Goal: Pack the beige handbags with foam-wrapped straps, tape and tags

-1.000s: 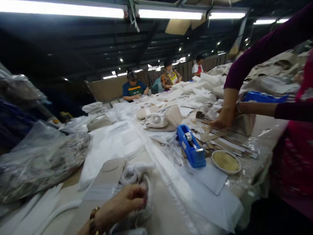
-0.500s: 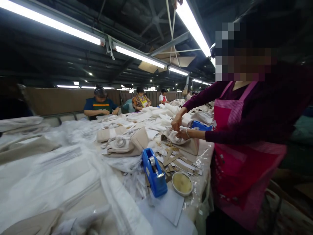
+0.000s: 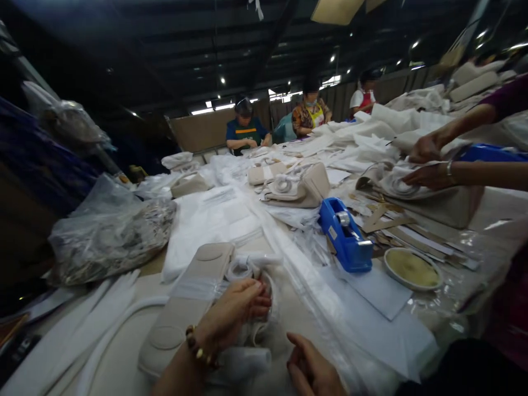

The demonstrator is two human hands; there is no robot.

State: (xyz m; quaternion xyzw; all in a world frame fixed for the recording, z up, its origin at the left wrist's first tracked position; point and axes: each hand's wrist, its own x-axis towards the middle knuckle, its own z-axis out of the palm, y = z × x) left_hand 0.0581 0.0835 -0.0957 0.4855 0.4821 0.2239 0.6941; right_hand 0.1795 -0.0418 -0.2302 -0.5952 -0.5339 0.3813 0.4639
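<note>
My left hand (image 3: 235, 311), with a beaded bracelet at the wrist, reaches over a beige bag (image 3: 185, 308) lying at the bottom centre. Its fingers are bent over a plastic-wrapped strap coil (image 3: 240, 268); whether they grip anything is hard to see. To the right, my right hand (image 3: 311, 363) has its fingers apart and holds nothing, over the clear plastic. A translucent band runs across the beige bag. The blue tape dispenser (image 3: 345, 236) stands further forward to the right, beside a round dish (image 3: 412, 269).
White plastic bags (image 3: 210, 220) lie ahead, with a bulging clear bag (image 3: 113, 239) at left. Another beige bag (image 3: 301, 184) sits mid-table. A co-worker's hands (image 3: 429, 159) work on a bag at right. Other people sit across the table.
The view has swung left and down. Both my hands have come into view over the nearest beige bag, and the neighbouring co-worker has shifted to the right edge.
</note>
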